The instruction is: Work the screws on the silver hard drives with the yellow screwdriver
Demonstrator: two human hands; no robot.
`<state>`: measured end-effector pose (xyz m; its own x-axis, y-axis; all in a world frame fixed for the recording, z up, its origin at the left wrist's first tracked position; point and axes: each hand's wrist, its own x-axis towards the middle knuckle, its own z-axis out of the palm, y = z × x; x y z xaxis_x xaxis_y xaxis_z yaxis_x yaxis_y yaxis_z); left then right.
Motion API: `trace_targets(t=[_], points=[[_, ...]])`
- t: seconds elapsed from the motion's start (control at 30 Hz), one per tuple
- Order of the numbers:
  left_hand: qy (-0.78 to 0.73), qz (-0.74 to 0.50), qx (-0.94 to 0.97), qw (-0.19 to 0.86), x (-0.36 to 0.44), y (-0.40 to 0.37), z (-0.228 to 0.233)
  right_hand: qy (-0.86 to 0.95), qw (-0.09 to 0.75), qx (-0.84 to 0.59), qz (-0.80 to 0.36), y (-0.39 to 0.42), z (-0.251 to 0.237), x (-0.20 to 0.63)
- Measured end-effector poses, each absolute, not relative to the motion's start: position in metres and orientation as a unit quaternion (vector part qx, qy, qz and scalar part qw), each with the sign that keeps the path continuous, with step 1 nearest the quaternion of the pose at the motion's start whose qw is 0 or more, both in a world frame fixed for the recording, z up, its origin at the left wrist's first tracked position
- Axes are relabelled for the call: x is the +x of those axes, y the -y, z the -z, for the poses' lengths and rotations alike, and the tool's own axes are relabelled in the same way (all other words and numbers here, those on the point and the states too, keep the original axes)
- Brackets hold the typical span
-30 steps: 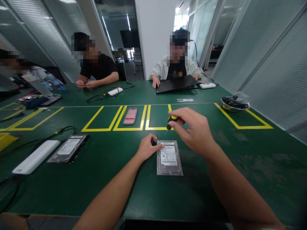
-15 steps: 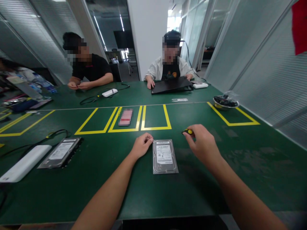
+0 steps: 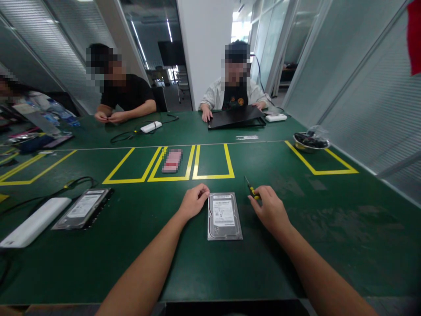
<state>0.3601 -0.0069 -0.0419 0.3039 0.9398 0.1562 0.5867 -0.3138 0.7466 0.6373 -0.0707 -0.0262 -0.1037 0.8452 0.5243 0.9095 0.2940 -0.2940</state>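
Hard drive (image 3: 224, 216) lies flat, label up, on the green counter (image 3: 329, 228) near its front edge, about midway along it, between my two hands. My left hand (image 3: 194, 202) rests on the counter just beside the drive's far left corner, its fingers (image 3: 203, 190) curled in together and holding nothing; I cannot tell whether they quite touch the casing. My right hand (image 3: 270, 210) sits just right of the drive, fingers pinching the yellow-and-black handle of a small screwdriver (image 3: 251, 188), whose dark shaft points away toward the far edge.

Further out, yellow taped boxes (image 3: 212, 162) run across the middle of the counter. Toward the left edge lie a second hard drive (image 3: 82, 208) and a white power strip (image 3: 34, 221) side by side, with a black cable (image 3: 66, 186) looping behind them. Near the right edge stands a metal bowl (image 3: 311, 141). Two other people sit along the far edge, one with hands on a black laptop (image 3: 235, 117).
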Motion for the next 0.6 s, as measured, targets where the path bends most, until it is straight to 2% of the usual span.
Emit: trace_targets(t=[0.2,0.6], points=[[-0.505,-0.280,0.771,0.269,0.3615,0.0085,0.0370,0.730,0.306,-0.611,0.016,0.0698,0.0283,0.6414],[-0.503,-0.273,0.782,0.245,0.3630,0.0100,0.0350,0.716,0.199,-0.669,-0.003,0.0690,0.0326,0.6409]])
